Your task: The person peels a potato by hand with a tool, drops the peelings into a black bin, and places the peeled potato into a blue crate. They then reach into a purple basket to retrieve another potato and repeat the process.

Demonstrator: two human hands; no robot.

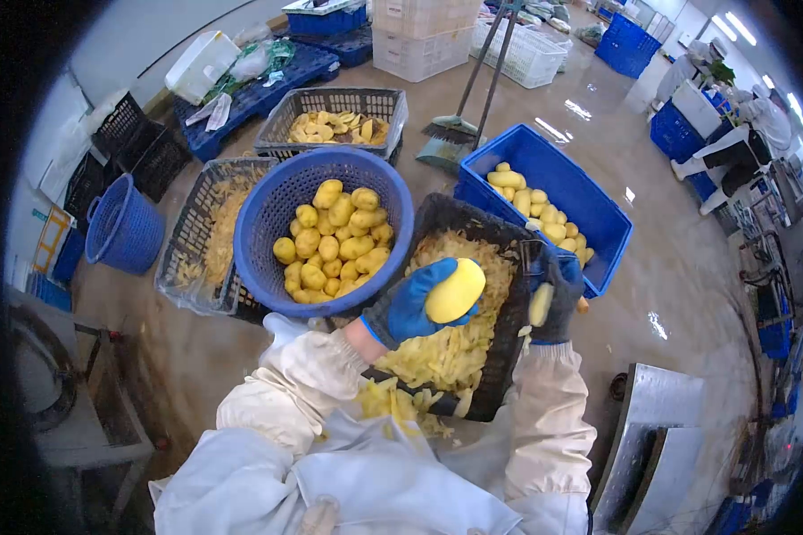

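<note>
My left hand [412, 308], in a blue and grey glove, is closed around a peeled yellow potato [456, 292] above a black crate [500, 379] of potato peelings. To the right, my right hand [562, 290], gloved in dark grey and blue, is closed over the crate's right edge. It grips what looks like a peeler, mostly hidden by the fingers. A pale strip of peel [540, 305] clings to that glove. Loose peelings [437, 357] heap up in the crate and spill over its near edge. A blue round basket [250, 236] of unpeeled potatoes stands left of my hands.
A blue bin [611, 254] with peeled potatoes stands beyond my right hand. Black crates with peelings [227, 218] and potato pieces [335, 127] are left and ahead. A broom and dustpan [446, 147] stand on the wet floor. Co-workers [745, 134] are at far right.
</note>
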